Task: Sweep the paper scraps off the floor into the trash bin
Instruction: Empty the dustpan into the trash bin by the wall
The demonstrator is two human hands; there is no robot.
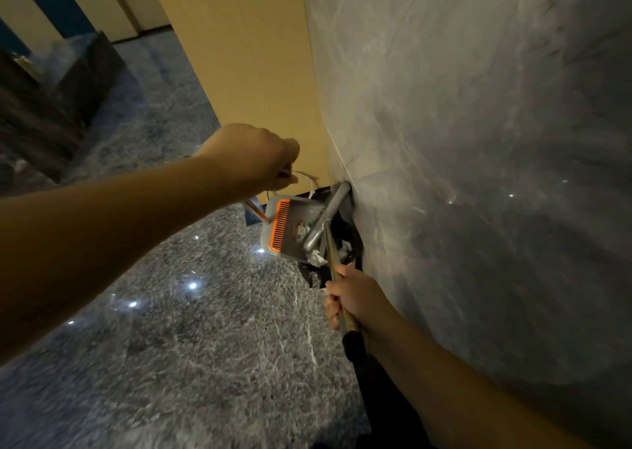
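Head view looks steeply down at a polished floor (191, 346) of dark grey marble with pale veins, bright with small glints of reflected ceiling light. On the right rises a grey marbled wall (478, 140), glossy enough to carry a few light spots; beside it stands a plain yellow panel (246, 55) whose foot meets the floor. Far off at upper left sits a dark blocky piece of furniture (68, 82), blurred, and behind it are cream and blue vertical strips of wall.

At the foot of the grey wall stands the trash bin (345, 240), lined in black. A grey dustpan (290, 229) with an orange comb edge (278, 224) is tilted over the bin's mouth. White paper scraps (318, 257) lie at the pan's lower lip and just inside the bin; whether more remain on the floor I cannot tell.

The left hand (253, 158) reaches in from the left, fingers curled round the thin metal handle (254, 209) of the dustpan. The right hand (352, 298) comes up from the lower right, close to the wall, its fingers wrapped around the slim shaft of the broom (330, 246), just above its black grip. The broom's grey head rests across the pan, near the wall.
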